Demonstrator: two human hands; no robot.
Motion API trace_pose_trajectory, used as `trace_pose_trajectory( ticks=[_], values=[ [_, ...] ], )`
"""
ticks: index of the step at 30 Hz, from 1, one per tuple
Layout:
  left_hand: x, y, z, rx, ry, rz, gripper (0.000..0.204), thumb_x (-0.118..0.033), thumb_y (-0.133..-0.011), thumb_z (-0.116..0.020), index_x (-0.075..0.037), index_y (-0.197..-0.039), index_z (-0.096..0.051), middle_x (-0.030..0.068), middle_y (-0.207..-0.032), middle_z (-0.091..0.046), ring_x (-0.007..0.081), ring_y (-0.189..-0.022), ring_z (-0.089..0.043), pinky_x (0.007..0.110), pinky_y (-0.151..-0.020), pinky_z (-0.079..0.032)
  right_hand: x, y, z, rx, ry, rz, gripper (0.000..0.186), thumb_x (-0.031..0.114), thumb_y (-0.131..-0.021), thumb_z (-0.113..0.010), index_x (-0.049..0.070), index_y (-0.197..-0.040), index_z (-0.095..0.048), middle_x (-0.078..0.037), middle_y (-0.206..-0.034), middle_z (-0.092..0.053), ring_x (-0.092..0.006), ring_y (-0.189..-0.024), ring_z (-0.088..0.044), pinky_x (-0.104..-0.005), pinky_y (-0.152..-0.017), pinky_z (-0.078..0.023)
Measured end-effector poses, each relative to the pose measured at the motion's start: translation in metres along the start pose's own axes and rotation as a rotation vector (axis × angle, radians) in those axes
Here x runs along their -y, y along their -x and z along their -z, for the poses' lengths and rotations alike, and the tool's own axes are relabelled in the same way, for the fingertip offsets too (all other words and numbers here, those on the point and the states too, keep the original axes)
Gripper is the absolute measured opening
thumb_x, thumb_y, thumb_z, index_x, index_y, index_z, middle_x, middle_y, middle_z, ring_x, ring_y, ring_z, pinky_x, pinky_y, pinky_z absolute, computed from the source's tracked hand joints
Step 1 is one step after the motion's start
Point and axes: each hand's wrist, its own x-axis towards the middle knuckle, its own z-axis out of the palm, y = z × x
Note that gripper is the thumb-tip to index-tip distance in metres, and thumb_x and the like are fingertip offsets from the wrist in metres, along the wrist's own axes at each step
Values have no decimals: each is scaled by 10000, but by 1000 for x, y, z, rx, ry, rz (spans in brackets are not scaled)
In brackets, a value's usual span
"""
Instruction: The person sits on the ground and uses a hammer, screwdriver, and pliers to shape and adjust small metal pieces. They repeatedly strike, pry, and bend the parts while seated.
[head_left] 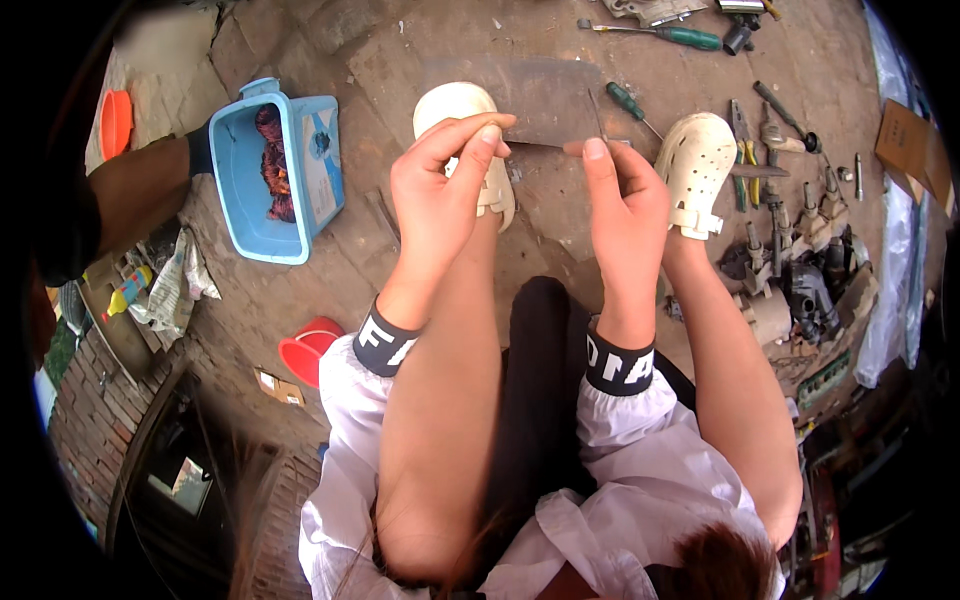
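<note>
My left hand (440,190) is raised over my left clog, thumb and forefinger pinched together. Level with it, a short gap away, my right hand (627,200) is also closed in a pinch. A thin dark line runs between the fingertips; I cannot tell whether it is a strand held by both hands or an edge of the flat grey sheet (560,90) behind them. That sheet lies on the ground beyond my hands. A green-handled screwdriver (626,101) lies near its right side, close to my cream clog (694,170).
A blue basin (306,180) holding dark reddish coils stands at left, beside another person's limb (140,195). Nearer are a red bucket (310,348) and an orange bowl (116,125). On the right lie pliers (740,165), metal parts (800,280) and a cardboard box (912,155).
</note>
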Motion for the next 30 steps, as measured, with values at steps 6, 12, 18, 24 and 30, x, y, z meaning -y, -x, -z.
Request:
trace_pose_trajectory(
  ticks=[6,12,18,24,30],
  values=[
    [18,1,11,11,221,252,163,-120,-897,-608,-34,-990,-711,3,-755,-649,45,-666,-485,192,-622,-424,-72,-4,10,-224,136,-9,187,154,-870,-651,-32,-883,-642,55,-691,-527,-17,-617,-410,-189,-533,-327],
    [26,0,20,37,282,348,233,-133,-936,-554,10,-1088,-657,8,-834,-638,59,-721,-486,207,-687,-419,-164,23,-23,-40,571,30,228,199,-755,-703,59,-927,-650,-118,-705,-607,-291,-625,-594,-372,-602,-467],
    [41,7,22,48,381,374,239,-91,-933,-541,9,-1126,-638,27,-878,-658,59,-730,-513,199,-700,-436,-188,26,-42,5,698,39,211,207,-778,-688,67,-927,-635,-127,-747,-625,-317,-680,-612,-404,-615,-471],
    [40,15,35,27,374,292,246,-44,-921,-521,17,-1136,-622,60,-924,-673,76,-744,-536,228,-713,-454,-183,31,-44,6,548,-3,137,157,-792,-682,38,-854,-656,-118,-667,-616,-253,-571,-574,-363,-581,-458],
    [33,14,49,0,641,290,362,-10,-912,-523,27,-1272,-501,148,-1048,-663,110,-838,-604,247,-790,-483,-130,18,-32,-65,185,50,110,64,-776,-709,-4,-788,-623,8,-681,-578,-76,-613,-475,-245,-583,-407]
  ],
)
